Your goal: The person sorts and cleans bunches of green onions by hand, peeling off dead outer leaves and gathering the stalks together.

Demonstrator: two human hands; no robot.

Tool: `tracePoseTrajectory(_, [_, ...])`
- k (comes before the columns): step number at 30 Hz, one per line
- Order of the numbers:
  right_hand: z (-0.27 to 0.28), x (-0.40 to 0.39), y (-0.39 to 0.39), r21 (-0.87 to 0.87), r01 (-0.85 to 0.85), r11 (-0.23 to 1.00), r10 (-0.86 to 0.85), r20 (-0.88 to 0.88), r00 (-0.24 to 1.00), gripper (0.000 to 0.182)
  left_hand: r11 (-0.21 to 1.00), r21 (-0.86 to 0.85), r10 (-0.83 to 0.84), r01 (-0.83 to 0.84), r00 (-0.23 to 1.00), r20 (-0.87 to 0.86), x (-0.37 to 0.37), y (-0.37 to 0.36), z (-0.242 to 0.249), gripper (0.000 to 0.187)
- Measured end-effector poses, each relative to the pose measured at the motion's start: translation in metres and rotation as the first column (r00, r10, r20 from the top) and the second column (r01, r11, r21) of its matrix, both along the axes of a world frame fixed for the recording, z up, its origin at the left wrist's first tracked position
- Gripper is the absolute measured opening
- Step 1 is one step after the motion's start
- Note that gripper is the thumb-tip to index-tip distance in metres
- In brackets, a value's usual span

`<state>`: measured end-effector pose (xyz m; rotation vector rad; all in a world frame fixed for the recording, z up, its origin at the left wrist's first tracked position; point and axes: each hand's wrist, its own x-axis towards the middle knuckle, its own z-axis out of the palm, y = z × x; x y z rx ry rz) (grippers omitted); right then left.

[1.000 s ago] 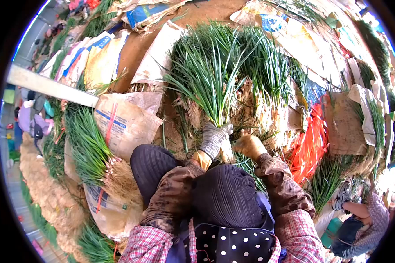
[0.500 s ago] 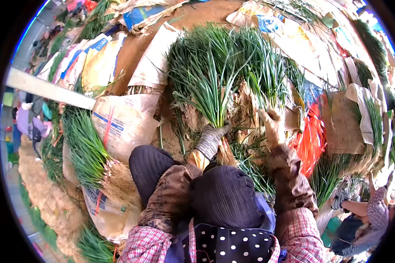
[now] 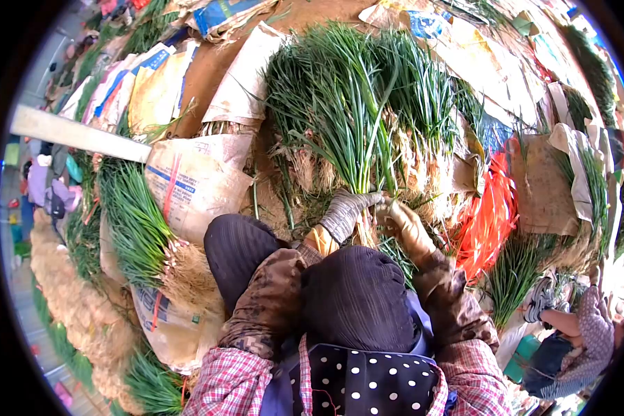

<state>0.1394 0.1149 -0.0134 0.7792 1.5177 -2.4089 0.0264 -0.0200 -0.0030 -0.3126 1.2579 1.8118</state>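
Note:
A bunch of green onions (image 3: 357,149) stands leaves up in my left hand (image 3: 347,213), which wears a grey-coated glove and is closed around the lower stalks. Pale stems and roots hang below the fist. My right hand (image 3: 408,225), in a tan glove, is against the bunch's right side, its fingertips closed at the base of a green stalk; its palm side is hidden. Just beyond my hands lies a heap of loose green onions (image 3: 430,104), roots toward me.
On my left, a bundle of green onions (image 3: 135,229) rests on printed sacks (image 3: 201,184). Red plastic strips (image 3: 489,222) lie at right, beside a brown sack (image 3: 541,194). A white bar (image 3: 76,133) juts in from the left. Another person (image 3: 575,340) sits at lower right.
My right hand has come from the heap, down and left, to the bunch in my left hand. A stalk now shows at its fingertips. My left hand keeps its hold.

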Motion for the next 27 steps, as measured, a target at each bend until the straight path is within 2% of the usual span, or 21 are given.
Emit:
tracePoseTrajectory(1, [0.006, -0.012, 0.005, 0.016, 0.051, 0.999, -0.051, 0.056, 0.997, 0.054, 0.998, -0.051, -0.026, 0.024, 0.999, -0.040, 0.000, 0.001, 0.005, 0.018])
tracePoseTrajectory(2, [0.005, -0.025, 0.010, -0.055, 0.102, 0.993, -0.098, 0.077, 0.992, 0.050, 0.965, -0.231, -0.136, 0.126, 0.990, -0.027, -0.006, 0.005, -0.016, 0.022])
tracePoseTrajectory(3, [0.002, -0.038, 0.014, -0.125, 0.153, 0.980, -0.141, 0.099, 0.985, 0.046, 0.984, -0.150, -0.104, 0.093, 0.992, -0.066, -0.003, 0.005, -0.020, 0.022])
tracePoseTrajectory(5, [-0.017, -0.056, 0.018, 0.041, 0.158, 0.987, -0.159, 0.035, 0.987, 0.041, 0.999, 0.019, -0.029, 0.032, 0.990, -0.139, 0.000, 0.002, -0.022, 0.024])
tracePoseTrajectory(7, [-0.021, -0.060, 0.016, 0.014, 0.254, 0.967, -0.254, 0.065, 0.965, 0.030, 0.999, -0.028, -0.023, 0.018, 0.984, -0.178, -0.004, -0.002, -0.002, 0.023])
tracePoseTrajectory(9, [-0.019, -0.043, 0.027, 0.161, 0.120, 0.980, -0.134, 0.082, 0.988, 0.045, 0.994, -0.065, 0.083, -0.092, 0.988, -0.134, -0.009, -0.003, -0.005, 0.020])
tracePoseTrajectory(11, [-0.014, -0.009, 0.026, 0.344, 0.053, 0.938, -0.114, 0.160, 0.981, 0.038, 0.989, 0.052, 0.145, -0.138, 0.977, -0.158, -0.017, -0.013, -0.014, 0.021])
tracePoseTrajectory(12, [-0.020, 0.018, 0.028, 0.480, -0.043, 0.876, -0.005, 0.098, 0.995, 0.033, 0.988, 0.061, 0.150, -0.143, 0.981, -0.122, -0.020, -0.018, -0.008, 0.021])
tracePoseTrajectory(13, [-0.073, 0.059, 0.040, 0.436, 0.041, 0.899, -0.093, 0.098, 0.991, 0.031, 0.986, 0.069, 0.154, -0.149, 0.984, -0.086, -0.023, -0.022, -0.002, 0.021])
tracePoseTrajectory(14, [-0.080, 0.081, 0.044, 0.550, -0.419, 0.723, 0.239, 0.370, 0.898, 0.026, 0.988, 0.065, 0.145, -0.140, 0.986, -0.085, -0.026, -0.025, -0.004, 0.022])
tracePoseTrajectory(15, [-0.087, 0.104, 0.048, 0.566, -0.817, 0.107, 0.524, 0.667, 0.530, 0.023, 0.988, 0.064, 0.146, -0.141, 0.986, -0.085, -0.027, -0.026, -0.005, 0.022])
tracePoseTrajectory(16, [-0.094, 0.126, 0.052, 0.482, -0.798, -0.361, 0.609, 0.770, 0.190, 0.022, 0.987, 0.064, 0.150, -0.145, 0.985, -0.084, -0.027, -0.026, -0.006, 0.022])
tracePoseTrajectory(17, [-0.073, 0.133, 0.045, 0.319, -0.863, -0.392, 0.543, 0.837, 0.063, 0.023, 0.987, 0.062, 0.153, -0.148, 0.985, -0.083, -0.027, -0.027, -0.007, 0.022])
tracePoseTrajectory(19, [-0.074, 0.115, 0.040, 0.436, -0.809, -0.396, 0.574, 0.805, 0.152, 0.025, 0.989, 0.042, 0.145, -0.143, 0.987, -0.066, -0.025, -0.025, -0.002, 0.024])
tracePoseTrajectory(21, [-0.067, 0.055, 0.038, 0.758, -0.613, -0.224, 0.444, 0.639, 0.628, 0.018, 0.989, 0.030, 0.149, -0.147, 0.987, -0.065, -0.024, -0.019, -0.001, 0.025])
tracePoseTrajectory(22, [-0.051, 0.026, 0.028, 0.903, -0.208, -0.376, 0.284, 0.326, 0.902, 0.017, 0.991, 0.011, 0.135, -0.134, 0.988, -0.070, -0.022, -0.018, 0.006, 0.026])
tracePoseTrajectory(23, [-0.088, -0.006, 0.046, 0.946, -0.047, -0.322, 0.255, 0.134, 0.957, 0.021, 0.990, 0.019, 0.140, -0.139, 0.987, -0.075, -0.021, -0.017, 0.009, 0.027])
tracePoseTrajectory(24, [-0.082, -0.047, 0.053, 0.906, 0.273, -0.323, 0.307, -0.173, 0.936, 0.023, 0.989, 0.028, 0.144, -0.142, 0.986, -0.080, -0.021, -0.014, 0.010, 0.027])
tracePoseTrajectory(25, [-0.072, -0.084, 0.058, 0.955, 0.224, -0.194, 0.239, -0.176, 0.955, 0.026, 0.989, 0.036, 0.149, -0.147, 0.985, -0.084, -0.021, -0.013, 0.012, 0.027])
tracePoseTrajectory(26, [-0.061, -0.119, 0.061, 0.995, -0.035, 0.096, 0.096, 0.025, 0.995, 0.029, 0.990, 0.044, 0.138, -0.135, 0.986, -0.088, -0.022, -0.013, 0.013, 0.028])
tracePoseTrajectory(27, [-0.054, -0.148, 0.064, 0.907, -0.158, 0.389, -0.028, 0.184, 0.983, 0.033, 0.986, 0.087, 0.148, -0.141, 0.985, -0.087, -0.023, -0.012, 0.016, 0.027])
